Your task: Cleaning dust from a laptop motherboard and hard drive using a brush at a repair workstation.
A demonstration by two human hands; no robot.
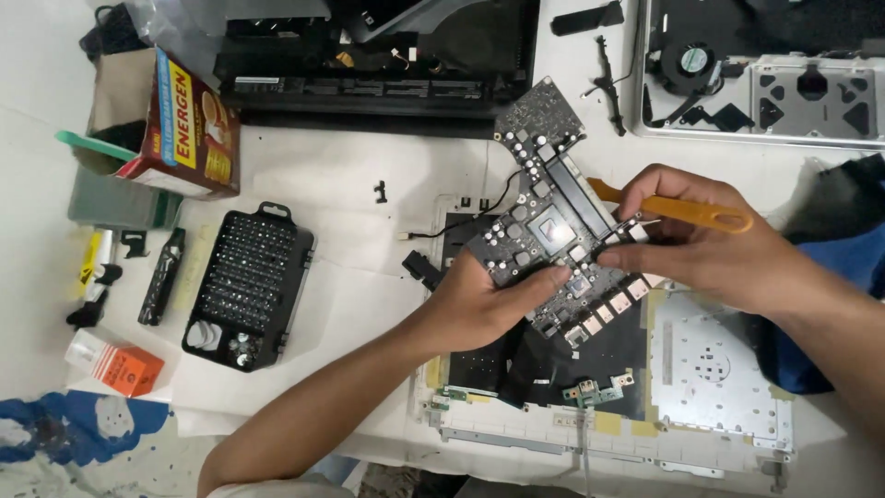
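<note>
- At the far left of the white tabletop (369,166), a red and yellow carton (189,129) leans out of an open cardboard box (115,106), with a green strip beside it.
- Below them lie a yellow-and-black tool, some small black clips, a dark slim tool (162,275) and a small orange and white box (115,362).
- Just right of these sits an open black screwdriver bit case (249,286), its rows of bits showing.
- The left hand (479,300) comes up from the lower edge; its grip is pressed on the lower edge of a dark circuit board (544,207), thumb on top and fingers underneath, holding the board tilted above the opened laptop shell (719,369).
- The board runs diagonally from lower left to upper right, with a square chip near its middle and a thin black wire trailing off its left side.
- The right hand (719,249) is pinched around an orange plastic pry tool (682,210), whose tip lies against the board's right side.
- Along the top edge lie a black laptop base (369,65) and, at the right, a silver laptop base (765,74) with a round fan.
- Blue cloth (843,267) sits at the right edge under the right forearm.
</note>
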